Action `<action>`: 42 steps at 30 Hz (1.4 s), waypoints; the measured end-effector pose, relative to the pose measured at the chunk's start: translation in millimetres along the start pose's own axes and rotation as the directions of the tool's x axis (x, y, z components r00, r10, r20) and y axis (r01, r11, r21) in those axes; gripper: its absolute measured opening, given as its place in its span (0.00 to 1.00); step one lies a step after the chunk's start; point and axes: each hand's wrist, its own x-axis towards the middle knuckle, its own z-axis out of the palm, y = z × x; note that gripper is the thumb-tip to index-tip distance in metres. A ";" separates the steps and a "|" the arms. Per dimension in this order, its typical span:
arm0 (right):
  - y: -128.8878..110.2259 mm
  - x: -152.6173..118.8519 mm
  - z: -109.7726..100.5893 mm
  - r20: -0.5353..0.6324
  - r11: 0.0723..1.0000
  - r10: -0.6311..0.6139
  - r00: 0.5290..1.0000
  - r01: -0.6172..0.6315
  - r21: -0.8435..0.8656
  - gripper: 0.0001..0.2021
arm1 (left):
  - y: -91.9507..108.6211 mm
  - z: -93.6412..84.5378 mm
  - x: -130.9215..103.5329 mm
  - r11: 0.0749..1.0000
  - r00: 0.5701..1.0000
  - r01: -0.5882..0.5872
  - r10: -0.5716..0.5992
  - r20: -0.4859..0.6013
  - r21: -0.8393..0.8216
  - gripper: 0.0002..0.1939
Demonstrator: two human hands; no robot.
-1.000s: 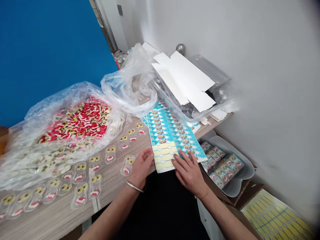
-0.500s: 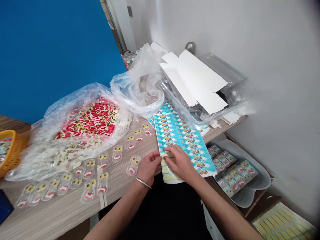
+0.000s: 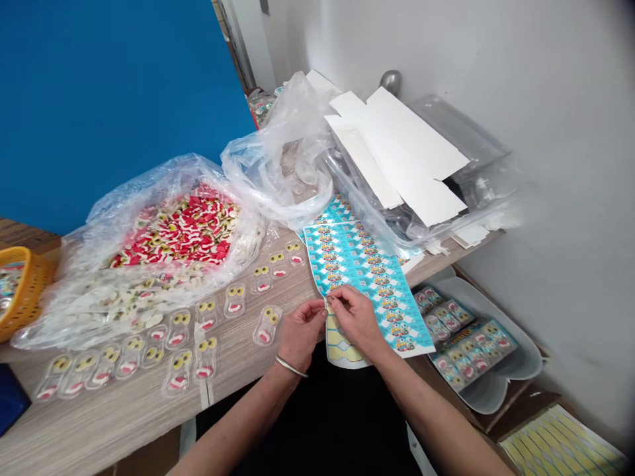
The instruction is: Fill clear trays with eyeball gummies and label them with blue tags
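Note:
A blue printed sticker sheet (image 3: 381,291) lies over the table's front edge. Its near left part is bare yellowish backing (image 3: 340,344) with outlines of removed labels. My left hand (image 3: 302,334) is closed in a pinch at the sheet's left edge. Right beside it, my right hand (image 3: 354,320) pinches the same edge, thumb and forefinger pressed together, almost touching the left fingers. Whether a label's edge is lifted between them is hidden. Left of my hands, a clear blister pack (image 3: 266,325) holds two yellow eye-shaped pieces and a red-and-white mouth-shaped piece.
Several similar filled blisters (image 3: 109,363) lie in rows on the wooden table (image 3: 238,354). Behind them spreads a clear bag (image 3: 173,231) of loose pieces. A yellow basket (image 3: 24,291) stands left. White card pieces (image 3: 401,152) top a clear bin; finished packs (image 3: 473,354) sit lower right.
My right hand's fingers have drawn together into a pinch beside the left hand at the sheet's edge. The view has shifted slightly.

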 end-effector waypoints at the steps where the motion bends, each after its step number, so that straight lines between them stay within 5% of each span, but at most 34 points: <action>1: 0.8 1.5 0.1 -0.018 0.997 0.058 0.998 -0.057 0.051 0.07 | -0.3 -0.2 -0.6 1.000 1.000 0.013 -0.013 0.005 0.002 0.13; 5: 4.4 7.2 -4.3 -0.002 0.935 0.270 0.963 -0.262 0.239 0.10 | 1.1 -6.5 -4.7 0.987 1.000 -0.004 0.005 -0.007 0.159 0.10; 7: 4.6 9.1 -8.2 0.033 0.907 0.311 0.950 -0.307 0.288 0.12 | 5.6 -10.6 -8.9 0.904 0.977 -0.173 0.209 -0.050 0.391 0.09; 9: 4.4 10.2 -11.4 0.063 0.901 0.307 0.950 -0.311 0.303 0.13 | 11.8 -13.0 -12.7 0.655 0.865 -0.416 0.500 0.052 0.630 0.10; 11: 5.1 10.8 -13.2 0.090 0.903 0.281 0.955 -0.295 0.313 0.13 | 16.8 -12.7 -13.0 0.333 0.717 -0.616 0.612 0.333 0.714 0.12; 14: 6.6 11.2 -16.1 0.086 0.886 0.270 0.959 -0.282 0.367 0.12 | 16.0 -9.2 -4.1 0.013 0.624 -0.723 0.442 0.645 0.691 0.15; 18: -7.3 5.8 -28.5 -0.188 0.819 0.300 0.935 -0.151 0.554 0.08 | 4.6 -6.5 12.1 -0.159 0.665 -0.668 0.312 0.679 0.727 0.13; 20: -23.4 -1.5 -36.0 -0.380 0.859 0.223 0.898 0.003 0.511 0.05 | 2.8 -6.4 14.8 -0.097 0.684 -0.669 0.307 0.662 0.737 0.13; 22: -39.0 -10.7 -39.0 -0.489 0.946 0.042 0.871 0.122 0.299 0.04 | 7.5 -5.7 11.3 0.107 0.725 -0.666 0.324 0.608 0.738 0.13; 24: -47.6 -19.6 -34.4 -0.446 0.975 -0.197 0.873 0.223 0.007 0.05 | 18.2 -4.1 1.3 0.480 0.816 -0.578 0.334 0.471 0.660 0.12; 26: -47.6 -26.1 -22.4 -0.279 0.908 -0.409 0.869 0.356 -0.222 0.09 | 31.2 -2.4 -13.6 0.863 0.923 -0.349 0.248 0.295 0.366 0.16; 27: -45.6 -28.4 -14.3 -0.194 0.856 -0.488 0.851 0.423 -0.297 0.11 | 37.1 -2.1 -21.6 0.962 0.958 -0.214 0.172 0.230 0.170 0.19; 29: -42.2 -31.9 3.2 -0.071 0.766 -0.582 0.810 0.518 -0.381 0.15 | 45.7 -3.7 -35.1 0.990 0.986 -0.014 0.037 0.163 -0.142 0.19; 32: -44.8 -36.3 25.6 0.076 0.716 -0.601 0.796 0.578 -0.392 0.19 | 50.9 -17.2 -43.0 0.951 0.996 0.070 -0.052 0.069 -0.302 0.15; 36: -49.8 -36.5 35.1 0.272 0.739 -0.546 0.792 0.608 -0.289 0.17 | 58.2 -65.1 -36.5 0.962 0.988 -0.048 0.006 -0.155 -0.268 0.18; 39: -42.8 -26.8 34.7 0.255 0.808 -0.431 0.866 0.496 -0.318 0.13 | 68.8 -112.7 -36.0 0.973 0.938 -0.173 0.116 -0.326 -0.152 0.19; 42: -37.3 -12.6 44.7 0.302 0.836 -0.308 0.902 0.409 -0.367 0.12 | 75.8 -149.2 -42.7 0.983 0.922 -0.182 0.167 -0.350 -0.008 0.19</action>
